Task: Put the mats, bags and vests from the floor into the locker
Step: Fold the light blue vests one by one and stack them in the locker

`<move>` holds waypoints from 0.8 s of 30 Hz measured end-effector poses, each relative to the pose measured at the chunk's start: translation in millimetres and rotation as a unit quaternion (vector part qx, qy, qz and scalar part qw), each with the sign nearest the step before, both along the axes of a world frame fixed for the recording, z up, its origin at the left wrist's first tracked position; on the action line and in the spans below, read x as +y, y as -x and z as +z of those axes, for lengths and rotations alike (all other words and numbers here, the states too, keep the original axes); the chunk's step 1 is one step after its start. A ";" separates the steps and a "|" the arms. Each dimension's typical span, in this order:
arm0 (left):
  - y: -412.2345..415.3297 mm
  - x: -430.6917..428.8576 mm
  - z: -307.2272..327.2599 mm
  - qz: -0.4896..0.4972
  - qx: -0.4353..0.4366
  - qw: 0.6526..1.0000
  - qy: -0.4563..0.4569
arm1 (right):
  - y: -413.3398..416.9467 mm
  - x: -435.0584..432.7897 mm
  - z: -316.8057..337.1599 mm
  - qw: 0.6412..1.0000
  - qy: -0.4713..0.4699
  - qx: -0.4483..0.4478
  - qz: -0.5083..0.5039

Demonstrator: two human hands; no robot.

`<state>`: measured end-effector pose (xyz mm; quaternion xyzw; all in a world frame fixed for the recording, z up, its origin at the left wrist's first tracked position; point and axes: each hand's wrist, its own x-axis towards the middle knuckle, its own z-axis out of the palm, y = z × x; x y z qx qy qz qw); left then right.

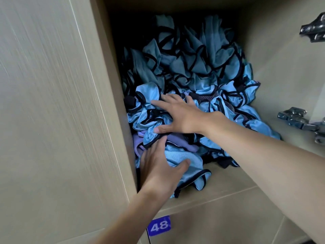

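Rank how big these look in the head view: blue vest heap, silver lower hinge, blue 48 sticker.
1. heap of light blue black-edged fabric vests
2. lower silver metal hinge, partly cropped
3. small blue 48 sticker

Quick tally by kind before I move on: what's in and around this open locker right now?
Pile of blue vests: 1, single vests too tangled to count
Hands on the pile: 2 (left hand, right hand)
Purple cloth in the pile: 1
Metal hinges: 2 (upper hinge, lower hinge)
Number tag 48: 1
Total: 7
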<state>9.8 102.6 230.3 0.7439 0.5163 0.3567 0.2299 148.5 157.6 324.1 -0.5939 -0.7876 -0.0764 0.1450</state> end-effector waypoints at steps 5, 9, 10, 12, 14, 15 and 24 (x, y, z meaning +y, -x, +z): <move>3.4 -6.6 4.7 -0.005 0.011 1.000 -0.015 | -7.1 -24.2 1.6 0.999 -0.050 -0.003 -0.016; 8.0 -18.7 5.7 -0.021 -0.028 0.999 -0.029 | -10.3 -51.9 -3.6 0.997 -0.069 0.020 -0.033; 9.2 -23.0 5.8 -0.025 -0.032 0.999 -0.034 | -11.0 -60.0 -5.2 0.997 -0.071 0.027 -0.034; 12.5 -32.3 6.8 -0.037 -0.032 0.997 -0.056 | -11.3 -78.1 -7.9 0.995 -0.078 0.042 -0.037; 15.3 -42.0 8.8 -0.057 -0.031 0.995 -0.077 | -10.4 -97.4 -12.1 0.993 -0.088 0.060 -0.049; 16.6 -47.0 9.6 -0.071 -0.031 0.994 -0.082 | -10.0 -108.1 -15.4 0.992 -0.091 0.071 -0.057; 17.0 -109.9 -15.5 -0.196 0.017 0.970 -0.146 | -14.7 -219.2 -78.6 0.973 -0.078 0.135 -0.170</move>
